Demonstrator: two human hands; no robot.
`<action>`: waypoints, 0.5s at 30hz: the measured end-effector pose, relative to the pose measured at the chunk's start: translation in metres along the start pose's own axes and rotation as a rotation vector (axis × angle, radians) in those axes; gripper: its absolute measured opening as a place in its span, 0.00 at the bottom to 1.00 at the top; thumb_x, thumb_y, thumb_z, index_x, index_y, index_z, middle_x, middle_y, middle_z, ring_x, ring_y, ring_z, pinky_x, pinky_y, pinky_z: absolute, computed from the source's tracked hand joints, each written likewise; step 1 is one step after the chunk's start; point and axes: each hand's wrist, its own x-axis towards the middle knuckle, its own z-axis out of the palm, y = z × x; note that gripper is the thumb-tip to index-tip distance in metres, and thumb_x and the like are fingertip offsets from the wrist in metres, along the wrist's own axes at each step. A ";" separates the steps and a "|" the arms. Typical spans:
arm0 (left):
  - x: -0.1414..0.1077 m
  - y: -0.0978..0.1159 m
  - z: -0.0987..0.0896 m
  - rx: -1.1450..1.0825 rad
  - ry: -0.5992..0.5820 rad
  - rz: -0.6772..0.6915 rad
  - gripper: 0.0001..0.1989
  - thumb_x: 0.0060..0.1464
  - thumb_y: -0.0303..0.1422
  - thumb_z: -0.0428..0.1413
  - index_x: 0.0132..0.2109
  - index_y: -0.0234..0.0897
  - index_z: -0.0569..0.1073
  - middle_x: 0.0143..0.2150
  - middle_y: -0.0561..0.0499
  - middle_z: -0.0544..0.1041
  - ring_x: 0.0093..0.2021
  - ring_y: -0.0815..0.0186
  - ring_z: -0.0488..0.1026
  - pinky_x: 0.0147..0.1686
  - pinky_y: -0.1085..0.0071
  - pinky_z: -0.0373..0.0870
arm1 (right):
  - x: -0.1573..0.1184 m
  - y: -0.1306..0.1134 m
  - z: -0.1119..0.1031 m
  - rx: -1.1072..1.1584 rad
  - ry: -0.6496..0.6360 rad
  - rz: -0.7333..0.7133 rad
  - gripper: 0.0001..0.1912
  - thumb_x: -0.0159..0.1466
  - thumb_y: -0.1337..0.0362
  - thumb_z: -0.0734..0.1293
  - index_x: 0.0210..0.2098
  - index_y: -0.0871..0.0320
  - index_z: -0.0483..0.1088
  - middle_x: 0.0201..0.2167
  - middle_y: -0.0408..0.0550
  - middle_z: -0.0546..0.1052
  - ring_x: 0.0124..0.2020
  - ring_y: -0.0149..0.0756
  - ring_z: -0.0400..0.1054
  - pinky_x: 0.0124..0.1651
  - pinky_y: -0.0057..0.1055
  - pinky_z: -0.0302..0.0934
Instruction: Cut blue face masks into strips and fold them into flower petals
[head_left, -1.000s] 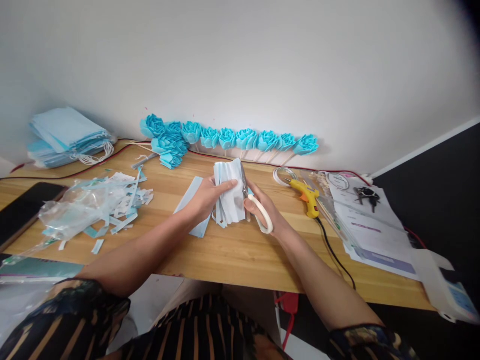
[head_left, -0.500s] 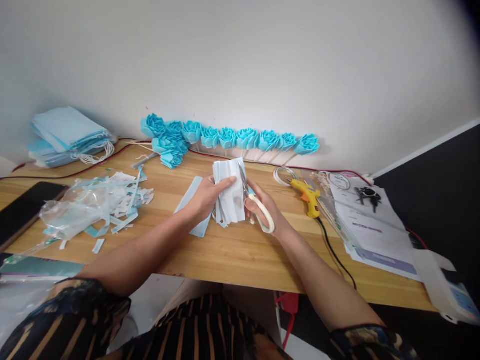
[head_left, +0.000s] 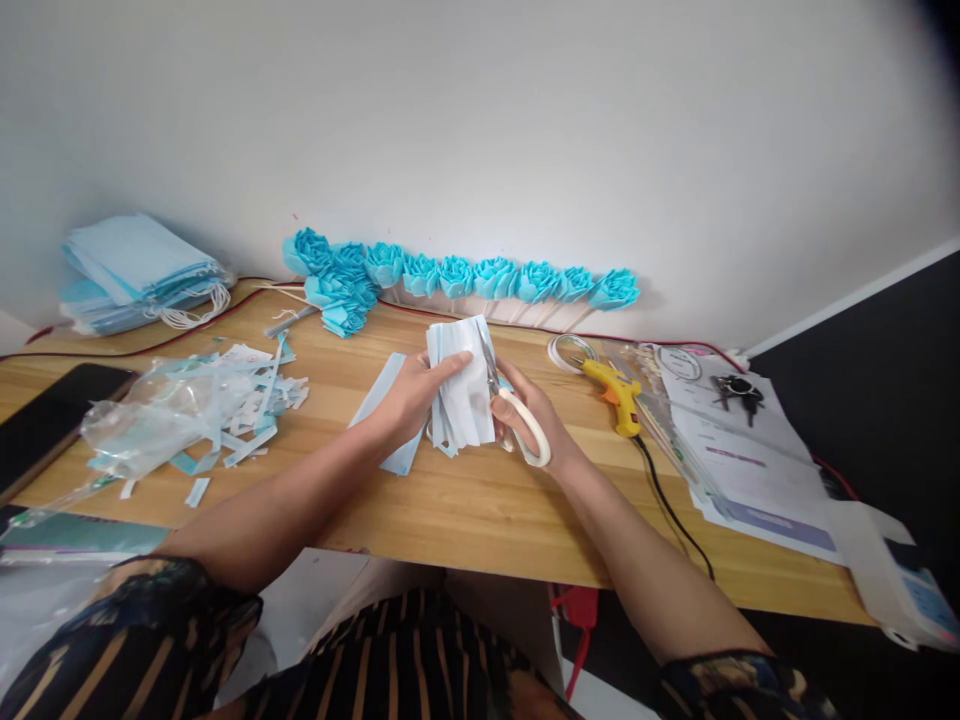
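In my left hand point(head_left: 420, 390) I grip a stack of pale blue and white face masks point(head_left: 466, 395), thumb on top and the lower ends fanned out. My right hand point(head_left: 536, 415) is closed around white-handled scissors point(head_left: 529, 425), its thumb in one loop. The blades point(head_left: 487, 350) lie along the right edge of the stack; whether they are fully closed is hard to see. Under my left hand, on the wooden table point(head_left: 465, 510), lies a flat light blue mask piece point(head_left: 405, 455). My right fingers are partly hidden behind the stack and scissors.
Several blue fabric flowers on sticks point(head_left: 495, 278) lean along the wall. At left are a mask pile point(head_left: 142, 265), a plastic bag point(head_left: 142, 425) with cut scraps point(head_left: 262, 400), and a phone point(head_left: 60, 420). A yellow glue gun point(head_left: 615, 393), papers point(head_left: 750, 460) and keys point(head_left: 739, 395) lie at right.
The stack's lower right edge has shifted slightly to the right. Both hands stay in nearly the same place, still holding the masks and scissors.
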 end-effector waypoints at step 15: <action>0.001 -0.001 -0.001 -0.017 -0.006 0.005 0.19 0.49 0.44 0.67 0.40 0.32 0.77 0.33 0.43 0.81 0.29 0.61 0.77 0.31 0.66 0.75 | 0.001 0.002 0.001 0.050 0.025 0.005 0.58 0.54 0.38 0.73 0.72 0.61 0.51 0.16 0.35 0.69 0.14 0.29 0.60 0.17 0.25 0.54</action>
